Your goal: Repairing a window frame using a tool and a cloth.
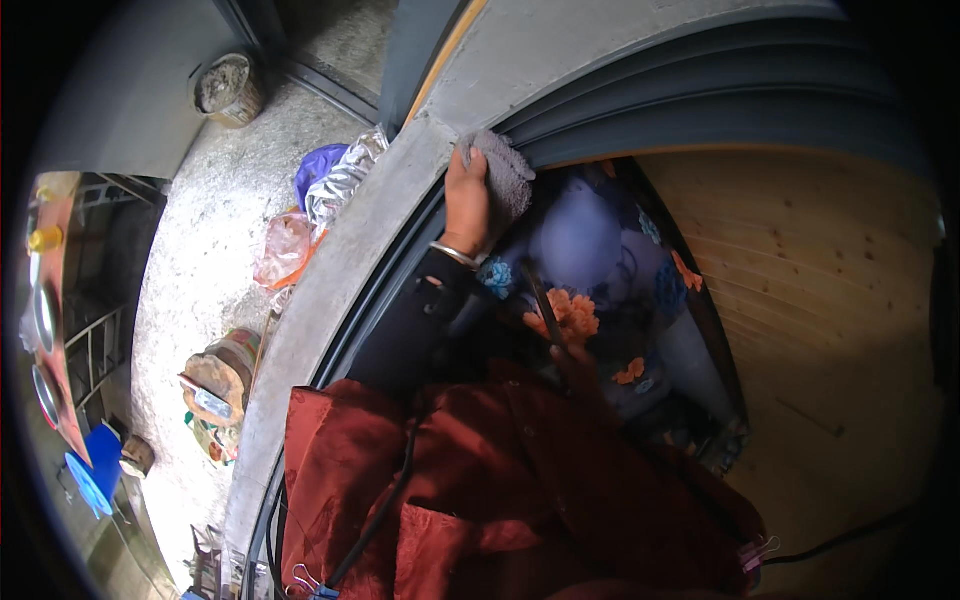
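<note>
My left hand [467, 200], with a silver bangle at the wrist and a dark sleeve, is closed on a fluffy grey cloth [508, 178]. It presses the cloth against the corner where the grey ledge [340, 220] meets the dark ridged frame [700, 100]. Below the cloth, dark fabric or a reflection with orange flowers [570, 315] and blue ones shows dimly. A brownish, shadowed shape beside the flowers seems to be my right hand [588, 380]; its fingers cannot be made out. Dark red cloth [450, 470] covers my front.
Beyond the ledge, on the pale floor, lie a purple and silver bundle [345, 175] and a pinkish plastic bag [283, 250]. A bucket [228, 90] stands farther off. A round wooden block [217, 380] is nearer. Wooden boards [800, 280] fill the right side.
</note>
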`<state>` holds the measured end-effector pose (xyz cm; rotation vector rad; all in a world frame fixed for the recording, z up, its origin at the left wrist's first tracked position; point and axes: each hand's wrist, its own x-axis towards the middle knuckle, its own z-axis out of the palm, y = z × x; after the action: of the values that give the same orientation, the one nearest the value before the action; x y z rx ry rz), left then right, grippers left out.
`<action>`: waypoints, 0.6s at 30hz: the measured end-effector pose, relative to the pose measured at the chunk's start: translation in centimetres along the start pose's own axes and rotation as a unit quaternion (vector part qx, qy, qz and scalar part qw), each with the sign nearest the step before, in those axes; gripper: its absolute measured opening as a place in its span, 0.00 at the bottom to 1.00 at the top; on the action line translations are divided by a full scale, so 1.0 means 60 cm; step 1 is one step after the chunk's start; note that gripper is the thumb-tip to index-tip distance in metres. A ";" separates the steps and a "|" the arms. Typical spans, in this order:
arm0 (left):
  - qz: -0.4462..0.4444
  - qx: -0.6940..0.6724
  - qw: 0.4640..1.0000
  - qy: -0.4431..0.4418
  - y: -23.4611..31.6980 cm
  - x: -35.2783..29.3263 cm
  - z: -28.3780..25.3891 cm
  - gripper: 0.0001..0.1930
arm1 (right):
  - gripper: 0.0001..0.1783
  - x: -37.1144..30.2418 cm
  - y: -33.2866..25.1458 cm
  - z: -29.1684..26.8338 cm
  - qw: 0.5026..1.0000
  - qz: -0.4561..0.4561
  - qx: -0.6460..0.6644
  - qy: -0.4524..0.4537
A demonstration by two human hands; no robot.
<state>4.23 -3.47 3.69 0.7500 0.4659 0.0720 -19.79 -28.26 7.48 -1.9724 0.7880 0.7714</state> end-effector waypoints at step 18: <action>0.032 -0.343 0.900 -0.267 0.372 -0.181 -0.181 0.26 | 0.11 -0.040 -0.096 0.027 0.979 -0.141 0.054 -0.137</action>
<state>-7.98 17.41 15.94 0.0659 -0.1252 0.0815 -17.22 -23.80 11.32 -1.7810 0.3687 0.7899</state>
